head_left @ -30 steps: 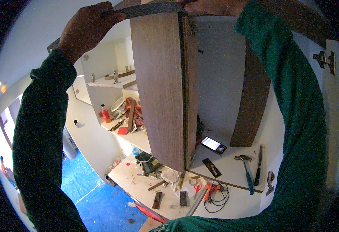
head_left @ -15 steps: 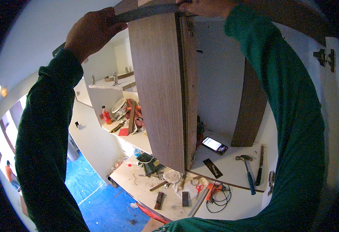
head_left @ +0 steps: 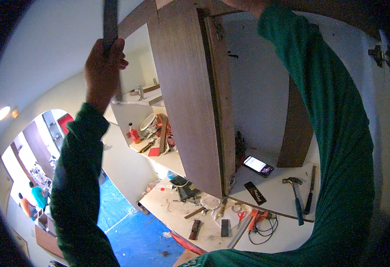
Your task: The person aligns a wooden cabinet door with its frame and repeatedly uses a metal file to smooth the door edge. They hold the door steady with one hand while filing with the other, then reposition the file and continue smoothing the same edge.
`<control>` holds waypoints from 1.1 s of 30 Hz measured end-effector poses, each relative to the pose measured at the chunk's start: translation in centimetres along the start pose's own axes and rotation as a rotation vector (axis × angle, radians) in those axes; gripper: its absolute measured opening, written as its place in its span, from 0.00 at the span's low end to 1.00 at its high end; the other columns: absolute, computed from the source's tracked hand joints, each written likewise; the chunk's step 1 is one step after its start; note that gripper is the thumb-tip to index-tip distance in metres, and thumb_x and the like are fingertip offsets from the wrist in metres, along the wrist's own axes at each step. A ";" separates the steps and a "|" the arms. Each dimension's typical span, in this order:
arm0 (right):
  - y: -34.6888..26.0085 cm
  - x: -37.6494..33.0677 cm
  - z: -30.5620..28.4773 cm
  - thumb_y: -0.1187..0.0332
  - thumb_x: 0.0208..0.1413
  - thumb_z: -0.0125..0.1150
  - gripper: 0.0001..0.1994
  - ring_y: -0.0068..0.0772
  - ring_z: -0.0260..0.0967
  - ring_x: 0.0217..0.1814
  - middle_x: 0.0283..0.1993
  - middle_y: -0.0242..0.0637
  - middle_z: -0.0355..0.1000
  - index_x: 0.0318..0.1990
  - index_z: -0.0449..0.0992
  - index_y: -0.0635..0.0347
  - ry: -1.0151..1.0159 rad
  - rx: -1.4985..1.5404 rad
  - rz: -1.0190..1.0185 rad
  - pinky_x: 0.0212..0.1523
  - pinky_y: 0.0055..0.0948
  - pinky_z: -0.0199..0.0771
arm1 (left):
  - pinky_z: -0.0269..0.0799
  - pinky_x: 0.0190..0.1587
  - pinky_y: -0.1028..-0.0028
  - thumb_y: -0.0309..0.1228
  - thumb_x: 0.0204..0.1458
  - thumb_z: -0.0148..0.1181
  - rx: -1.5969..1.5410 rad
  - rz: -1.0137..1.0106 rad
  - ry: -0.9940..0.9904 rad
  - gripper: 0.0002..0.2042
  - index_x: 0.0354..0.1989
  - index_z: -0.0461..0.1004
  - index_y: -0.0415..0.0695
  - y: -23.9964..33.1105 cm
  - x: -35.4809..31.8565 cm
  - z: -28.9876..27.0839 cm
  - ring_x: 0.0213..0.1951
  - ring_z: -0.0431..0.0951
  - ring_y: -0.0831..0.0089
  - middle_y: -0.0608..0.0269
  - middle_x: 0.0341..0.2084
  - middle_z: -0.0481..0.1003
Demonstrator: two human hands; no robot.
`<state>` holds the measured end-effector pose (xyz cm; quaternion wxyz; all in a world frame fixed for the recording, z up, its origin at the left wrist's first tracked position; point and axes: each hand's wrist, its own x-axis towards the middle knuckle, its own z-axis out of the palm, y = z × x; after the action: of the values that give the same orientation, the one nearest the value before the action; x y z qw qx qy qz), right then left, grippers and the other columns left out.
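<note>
The left hand (head_left: 102, 73), in the upper left of the frame, is clenched around a dark strip (head_left: 110, 20), long and flat, which stands nearly upright. The strip runs out past the top edge of the picture, and a blurred lower end shows below the fist. The right hand (head_left: 247, 4) is at the top edge, right of centre, mostly cut off (I cannot tell whether it grips anything).

Between the arms stands a tall wooden panel (head_left: 188, 98), its narrow front edge facing right. In the picture, a gap separates the left fist from the panel's left edge; through it show shelves with a red bottle (head_left: 134, 134) and jumbled tools. Right of the panel, a deep recess (head_left: 257, 84) opens as far as a brown board (head_left: 296, 142), with the green right sleeve (head_left: 333, 111) crossing in front.

At lower right, a lit phone (head_left: 258, 166), a black card (head_left: 254, 193) and a hammer (head_left: 295, 196) lie on a white ledge, the hammer's handle reaching its dark front edge. Below, an orange power tool (head_left: 258, 217) lies near red scissors (head_left: 241, 216). The counter's (head_left: 170, 216) left edge borders the blue floor (head_left: 143, 240).
</note>
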<state>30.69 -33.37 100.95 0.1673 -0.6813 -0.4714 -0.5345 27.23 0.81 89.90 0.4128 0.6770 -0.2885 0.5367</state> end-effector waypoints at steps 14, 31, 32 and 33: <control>-1.4 -0.3 -0.7 0.44 0.51 0.68 0.23 0.23 0.64 0.24 0.21 0.30 0.69 0.27 0.81 0.59 -0.293 -0.023 0.112 0.26 0.33 0.63 | 0.71 0.34 0.71 0.44 0.58 0.64 -0.903 -0.018 0.527 0.13 0.36 0.73 0.48 5.6 -1.1 9.5 0.32 0.73 0.77 0.70 0.28 0.75; 0.2 0.5 -2.6 0.61 0.49 0.70 0.14 0.24 0.66 0.30 0.28 0.29 0.71 0.37 0.78 0.59 -0.354 0.030 0.051 0.31 0.31 0.68 | 0.66 0.35 0.74 0.55 0.61 0.53 -1.047 -0.042 0.565 0.23 0.49 0.69 0.48 5.9 3.9 13.8 0.30 0.73 0.72 0.65 0.30 0.73; 0.3 0.6 -2.6 0.62 0.49 0.70 0.13 0.25 0.66 0.30 0.29 0.29 0.71 0.38 0.78 0.59 -0.337 0.037 0.045 0.32 0.30 0.68 | 0.66 0.34 0.74 0.55 0.62 0.53 -1.047 -0.038 0.560 0.22 0.49 0.69 0.48 5.6 4.0 13.6 0.30 0.73 0.72 0.65 0.30 0.73; 0.4 0.6 -2.8 0.64 0.49 0.70 0.13 0.25 0.66 0.31 0.29 0.29 0.71 0.39 0.78 0.59 -0.320 0.045 0.042 0.32 0.30 0.68 | 0.66 0.34 0.74 0.54 0.62 0.52 -1.048 -0.035 0.554 0.21 0.48 0.69 0.48 5.3 4.1 13.3 0.30 0.73 0.72 0.65 0.30 0.73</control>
<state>29.42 -35.34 102.64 0.1162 -0.7635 -0.4895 -0.4048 30.31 -13.13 94.04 0.7607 0.2222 -0.3854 0.4728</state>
